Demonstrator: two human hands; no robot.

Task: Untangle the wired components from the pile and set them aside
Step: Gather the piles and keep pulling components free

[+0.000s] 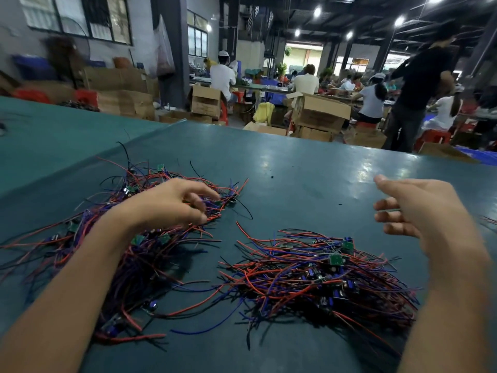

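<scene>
Two heaps of wired components lie on the dark green table [295,168]. The left pile [139,246] is a tangle of red, blue and black wires with small green circuit boards. My left hand [174,203] reaches into its far end, fingers curled down among the wires there; whether they pinch one I cannot tell. The right pile [317,278] holds similar wires with green boards and blue capacitors, lying more side by side. My right hand [408,208] hovers above the bare table beyond that pile, fingers spread and relaxed, holding nothing.
The table's far edge [309,135] runs across the middle of the view. Behind it stand cardboard boxes [320,114], red stools and seated workers. A person in black [419,84] stands at the right. A few stray wires [489,220] lie at the right margin.
</scene>
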